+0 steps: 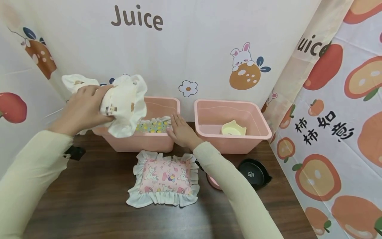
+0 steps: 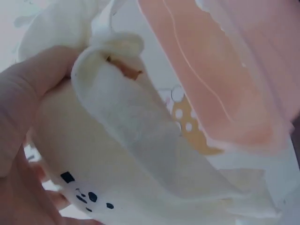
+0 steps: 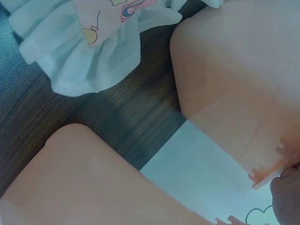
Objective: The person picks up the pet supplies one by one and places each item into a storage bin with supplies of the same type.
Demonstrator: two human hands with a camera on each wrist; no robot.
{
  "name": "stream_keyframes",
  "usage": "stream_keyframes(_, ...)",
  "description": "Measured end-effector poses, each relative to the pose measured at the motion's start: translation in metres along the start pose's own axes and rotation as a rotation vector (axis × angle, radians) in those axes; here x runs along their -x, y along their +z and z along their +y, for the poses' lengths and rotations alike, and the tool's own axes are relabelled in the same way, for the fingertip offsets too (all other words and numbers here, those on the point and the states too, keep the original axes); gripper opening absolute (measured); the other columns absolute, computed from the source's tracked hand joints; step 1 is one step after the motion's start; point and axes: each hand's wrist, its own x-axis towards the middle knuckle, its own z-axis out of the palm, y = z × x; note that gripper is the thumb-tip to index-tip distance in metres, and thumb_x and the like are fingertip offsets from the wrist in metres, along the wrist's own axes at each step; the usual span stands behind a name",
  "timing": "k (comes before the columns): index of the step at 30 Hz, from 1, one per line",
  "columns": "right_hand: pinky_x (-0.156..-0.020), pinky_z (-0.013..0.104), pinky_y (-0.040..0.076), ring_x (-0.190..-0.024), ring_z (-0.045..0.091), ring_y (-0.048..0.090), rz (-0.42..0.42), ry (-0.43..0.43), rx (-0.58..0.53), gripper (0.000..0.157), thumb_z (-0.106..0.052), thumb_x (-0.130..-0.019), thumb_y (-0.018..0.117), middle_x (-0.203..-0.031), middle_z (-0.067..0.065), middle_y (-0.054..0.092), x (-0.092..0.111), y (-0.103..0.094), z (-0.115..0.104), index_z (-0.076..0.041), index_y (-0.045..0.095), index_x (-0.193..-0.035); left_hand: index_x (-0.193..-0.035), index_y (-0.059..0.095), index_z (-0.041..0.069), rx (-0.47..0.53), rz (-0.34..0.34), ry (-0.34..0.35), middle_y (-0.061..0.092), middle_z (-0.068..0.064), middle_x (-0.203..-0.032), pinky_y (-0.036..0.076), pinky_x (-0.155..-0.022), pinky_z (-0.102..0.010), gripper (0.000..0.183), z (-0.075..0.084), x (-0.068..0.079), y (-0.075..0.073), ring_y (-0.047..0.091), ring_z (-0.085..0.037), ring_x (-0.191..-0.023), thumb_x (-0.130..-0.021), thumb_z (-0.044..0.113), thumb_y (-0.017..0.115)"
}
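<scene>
Gripping the white cushion (image 1: 123, 101) around its padded middle with the left hand (image 1: 85, 108), holding it raised over the left end of the left pink box (image 1: 140, 142). Laying the right hand (image 1: 183, 132), with fingers extended, at the box's right rim. Probably handling something light, soft and squashable, hardly slippery or fragile. Likely holding more surely by the padding than by the floppy frill (image 1: 141, 94).
</scene>
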Motion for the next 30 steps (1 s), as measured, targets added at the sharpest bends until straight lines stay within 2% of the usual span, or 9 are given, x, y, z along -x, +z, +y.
stream_keyframes(2, -0.119, 0.032, 0.001, -0.148, 0.029, -0.002, 0.001, -0.003, 0.011, 0.068, -0.041, -0.104, 0.024, -0.16, 0.017, 0.001, 0.0, 0.001, 0.0, 0.004, 0.008, -0.152, -0.149, 0.031, 0.013, 0.008, 0.02, -0.019, 0.045, -0.031, -0.129, 0.031, -0.09, -0.069, 0.099, 0.005, -0.013, 0.003, 0.038, -0.054, -0.118, -0.067, 0.031, 0.083)
stream_keyframes(6, -0.119, 0.033, 0.002, -0.148, 0.032, 0.001, 0.006, -0.014, 0.041, 0.068, -0.042, -0.103, 0.021, -0.16, 0.019, 0.003, 0.001, 0.003, 0.002, 0.004, 0.008, -0.152, -0.149, 0.032, 0.014, 0.053, 0.018, -0.087, 0.044, -0.031, -0.132, 0.029, -0.09, -0.07, 0.094, 0.014, -0.036, 0.018, 0.035, -0.054, -0.122, -0.07, 0.035, 0.08)
stream_keyframes(10, -0.119, 0.033, 0.002, -0.148, 0.032, 0.001, 0.005, -0.014, 0.045, 0.068, -0.042, -0.103, 0.02, -0.159, 0.019, 0.003, 0.002, 0.003, 0.002, 0.005, 0.008, -0.151, -0.15, 0.028, 0.017, 0.099, -0.038, -0.168, 0.038, -0.031, -0.138, 0.025, -0.093, -0.072, 0.093, 0.021, -0.055, 0.036, 0.029, -0.054, -0.128, -0.073, 0.037, 0.077)
stream_keyframes(13, -0.119, 0.033, 0.002, -0.148, 0.031, -0.001, 0.005, -0.01, 0.048, 0.068, -0.041, -0.104, 0.021, -0.159, 0.02, 0.002, 0.003, 0.002, 0.003, 0.004, 0.007, -0.151, -0.151, 0.027, 0.018, 0.109, -0.076, -0.203, 0.034, -0.031, -0.141, 0.02, -0.096, -0.072, 0.092, 0.025, -0.064, 0.051, 0.025, -0.054, -0.13, -0.074, 0.037, 0.075)
stream_keyframes(18, -0.119, 0.033, 0.003, -0.148, 0.029, -0.001, 0.017, -0.008, 0.023, 0.066, -0.038, -0.104, 0.027, -0.159, 0.02, 0.004, 0.004, 0.001, 0.003, 0.005, 0.009, -0.151, -0.149, 0.029, 0.016, 0.119, -0.104, -0.222, 0.034, -0.031, -0.14, 0.017, -0.097, -0.073, 0.089, 0.027, -0.071, 0.078, 0.024, -0.054, -0.13, -0.074, 0.032, 0.075)
stream_keyframes(23, -0.119, 0.033, 0.001, -0.148, 0.03, -0.002, -0.007, -0.005, 0.035, 0.067, -0.041, -0.104, 0.022, -0.16, 0.018, -0.001, 0.005, 0.0, 0.003, 0.004, 0.004, -0.152, -0.147, 0.031, 0.014, 0.117, -0.157, -0.245, 0.031, -0.033, -0.141, 0.015, -0.098, -0.074, 0.088, 0.027, -0.072, 0.104, 0.021, -0.055, -0.131, -0.071, 0.023, 0.076)
stream_keyframes(30, -0.119, 0.034, 0.003, -0.148, 0.03, -0.001, 0.003, -0.016, 0.018, 0.068, -0.04, -0.104, 0.025, -0.16, 0.019, 0.003, 0.003, -0.002, 0.002, 0.004, 0.005, -0.151, -0.148, 0.031, 0.011, 0.128, -0.221, -0.3, 0.028, -0.032, -0.143, 0.014, -0.098, -0.075, 0.086, 0.029, -0.074, 0.128, 0.02, -0.056, -0.131, -0.073, 0.019, 0.073)
